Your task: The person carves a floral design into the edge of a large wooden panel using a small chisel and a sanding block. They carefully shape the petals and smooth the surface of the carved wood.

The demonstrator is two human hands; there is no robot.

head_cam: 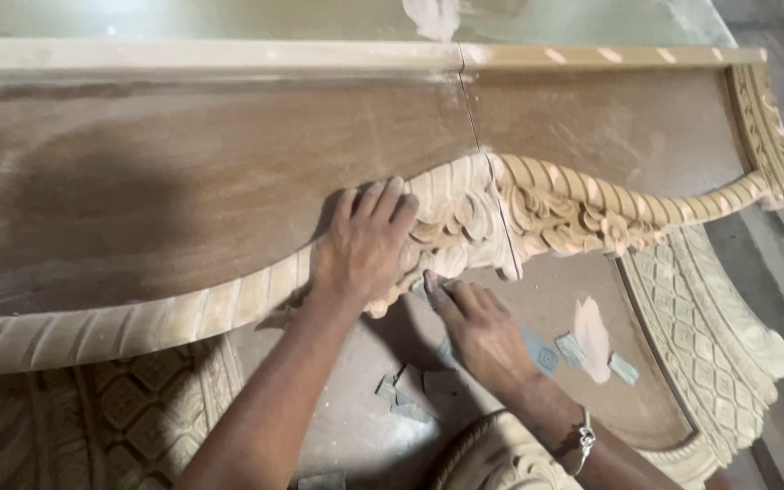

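Left hand (365,245) lies flat, fingers spread, pressing on the carved leaf cluster (465,227) at the centre of the curved wooden panel (229,181). At its four o'clock, the right hand (478,331) pinches its fingertips (433,281) against the carving's lower edge; whether it holds anything, I cannot tell. Further out at four o'clock, small sandpaper scraps (546,354) lie on the dusty board (365,417), with the lattice-carved rim (710,345) beyond.

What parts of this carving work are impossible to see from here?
Head view:
- Carved pale wooden scroll: the part under the left hand is covered.
- Right hand: its fingertips hide whatever they press.
- Small grey sandpaper scraps: too small to judge wear.
- Lattice-carved panel: cut by the bottom edge.
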